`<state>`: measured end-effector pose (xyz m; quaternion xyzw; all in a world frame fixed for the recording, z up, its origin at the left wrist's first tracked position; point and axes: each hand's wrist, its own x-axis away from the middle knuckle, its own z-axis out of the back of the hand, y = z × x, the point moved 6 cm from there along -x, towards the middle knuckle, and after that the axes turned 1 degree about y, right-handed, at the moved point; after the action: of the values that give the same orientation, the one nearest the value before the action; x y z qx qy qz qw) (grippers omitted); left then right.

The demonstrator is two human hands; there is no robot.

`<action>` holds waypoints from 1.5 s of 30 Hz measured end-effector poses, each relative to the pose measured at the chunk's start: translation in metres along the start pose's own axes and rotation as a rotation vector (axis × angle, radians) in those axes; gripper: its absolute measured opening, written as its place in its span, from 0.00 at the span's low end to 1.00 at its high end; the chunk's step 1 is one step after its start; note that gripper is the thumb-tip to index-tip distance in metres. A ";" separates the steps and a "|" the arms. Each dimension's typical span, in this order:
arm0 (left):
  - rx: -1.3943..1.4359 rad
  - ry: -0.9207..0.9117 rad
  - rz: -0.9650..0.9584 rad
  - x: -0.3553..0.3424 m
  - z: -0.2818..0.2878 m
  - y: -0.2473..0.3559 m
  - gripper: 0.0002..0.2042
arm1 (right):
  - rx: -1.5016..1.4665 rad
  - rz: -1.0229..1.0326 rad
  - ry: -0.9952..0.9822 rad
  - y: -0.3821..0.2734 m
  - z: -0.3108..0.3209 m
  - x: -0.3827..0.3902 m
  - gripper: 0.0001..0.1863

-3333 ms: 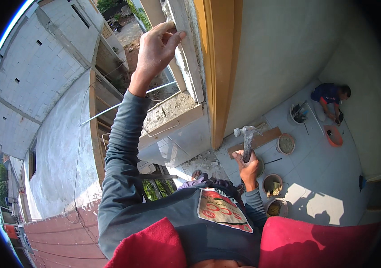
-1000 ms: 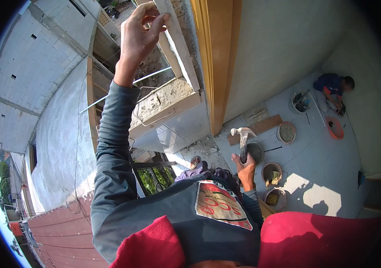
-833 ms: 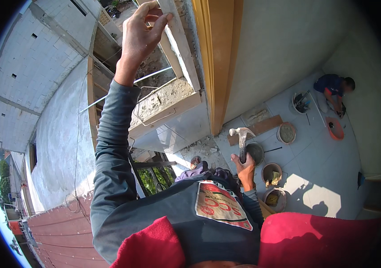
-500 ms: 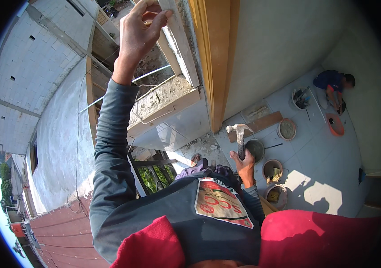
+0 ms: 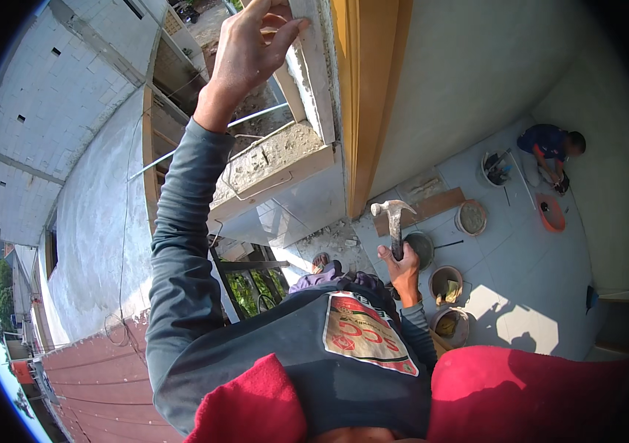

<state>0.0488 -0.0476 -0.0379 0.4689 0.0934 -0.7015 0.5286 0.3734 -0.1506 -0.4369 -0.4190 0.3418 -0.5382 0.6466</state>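
My left hand (image 5: 246, 57) is raised at the top edge, its fingers curled and its thumb tip against an upright pale board (image 5: 318, 88). The top edge cuts off part of the fingers, so what they pinch cannot be made out. Below the hand lies a concrete ledge (image 5: 274, 156) with a wooden strip along its front and thin bent wires sticking out. Lower and to the right, my right hand (image 5: 405, 275) is closed round the handle of a claw hammer (image 5: 394, 214), its metal head up.
A yellow-brown door frame (image 5: 365, 103) stands right of the board. Several buckets, one with grey mortar (image 5: 471, 217), stand on the tiled floor beside a wooden plank (image 5: 432, 208). A co-worker (image 5: 548, 151) crouches at the far right near an orange tub (image 5: 551, 214). A dark metal railing (image 5: 252, 264) is below the ledge.
The view has shifted slightly, so my left hand and the board appear a little further right. The hammer stays in my right hand. The co-worker's hands have moved slightly.
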 end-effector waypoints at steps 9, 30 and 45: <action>0.033 0.014 -0.106 0.003 -0.004 0.001 0.14 | -0.111 0.024 -0.107 -0.084 -0.016 -0.048 0.20; 0.064 0.119 -0.078 0.002 -0.004 -0.022 0.14 | 0.207 0.395 0.199 -0.131 -0.072 -0.104 0.23; 0.002 0.127 -0.066 -0.001 -0.014 -0.029 0.13 | 0.180 0.388 0.211 -0.125 -0.075 -0.108 0.23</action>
<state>0.0323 -0.0260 -0.0551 0.5097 0.1416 -0.6872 0.4979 0.2346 -0.0661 -0.3556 -0.2273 0.4322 -0.4729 0.7334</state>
